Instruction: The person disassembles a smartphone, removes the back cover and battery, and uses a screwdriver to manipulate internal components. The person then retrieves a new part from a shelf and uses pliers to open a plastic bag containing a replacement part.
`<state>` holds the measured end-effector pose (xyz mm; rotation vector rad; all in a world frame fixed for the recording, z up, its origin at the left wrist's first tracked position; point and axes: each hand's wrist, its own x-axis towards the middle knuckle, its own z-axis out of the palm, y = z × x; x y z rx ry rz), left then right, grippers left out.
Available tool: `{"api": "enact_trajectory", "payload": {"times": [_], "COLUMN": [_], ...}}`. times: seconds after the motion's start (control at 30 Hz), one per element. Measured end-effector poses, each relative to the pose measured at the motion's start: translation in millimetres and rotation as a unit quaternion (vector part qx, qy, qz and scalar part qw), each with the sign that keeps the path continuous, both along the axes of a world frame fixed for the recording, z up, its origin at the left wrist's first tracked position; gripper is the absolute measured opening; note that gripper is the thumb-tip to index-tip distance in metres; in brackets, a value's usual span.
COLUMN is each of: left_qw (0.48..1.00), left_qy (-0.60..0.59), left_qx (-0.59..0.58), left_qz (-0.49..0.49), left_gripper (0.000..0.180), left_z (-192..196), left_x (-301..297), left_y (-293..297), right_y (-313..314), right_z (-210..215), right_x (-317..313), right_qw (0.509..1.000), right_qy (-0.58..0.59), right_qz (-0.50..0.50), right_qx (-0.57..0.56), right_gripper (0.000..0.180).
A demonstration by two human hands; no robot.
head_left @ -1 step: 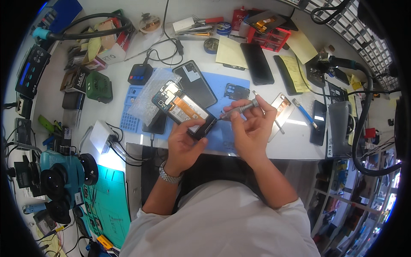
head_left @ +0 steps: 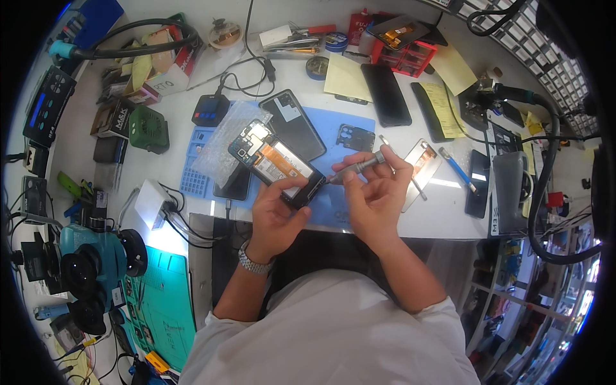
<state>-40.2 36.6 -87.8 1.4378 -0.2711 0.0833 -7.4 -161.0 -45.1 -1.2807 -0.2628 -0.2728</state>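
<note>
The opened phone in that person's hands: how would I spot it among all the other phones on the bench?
Find the blue rectangular work mat at the middle of the white bench. Just above its near edge, the left hand holds the opened black phone, while the right hand points a slim grey metal screwdriver at it. Unlike the closed dark phones around, it shows an orange-brown battery and bare circuitry.

Bright, even light; fisheye bends the dark-rimmed edges.
</note>
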Motion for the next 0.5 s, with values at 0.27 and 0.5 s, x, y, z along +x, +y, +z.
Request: {"api": "enact_trajectory", "payload": {"times": [0.27,0.5], "left_qw": [0.998,0.998], "left_qy": [0.004,0.009], "left_qx": [-0.063,-0.066], "left_qz": [-0.015,-0.014], "left_gripper": [0.080,0.083], "left_z": [8.7,5.3], "left_x": [1.6,8.0], "left_y": [-1.4,-1.5], "right_y": [11.0,12.2], "right_z": [-10.7,-14.6], "right_x": [-14.4,-11.4], "right_qw": [0.999,0.998], "right_qy": [0.012,-0.014], "right_qz": [0.027,0.043], "right_qx": [-0.013,-0.032], "right_gripper": [0.067,0.067]}}
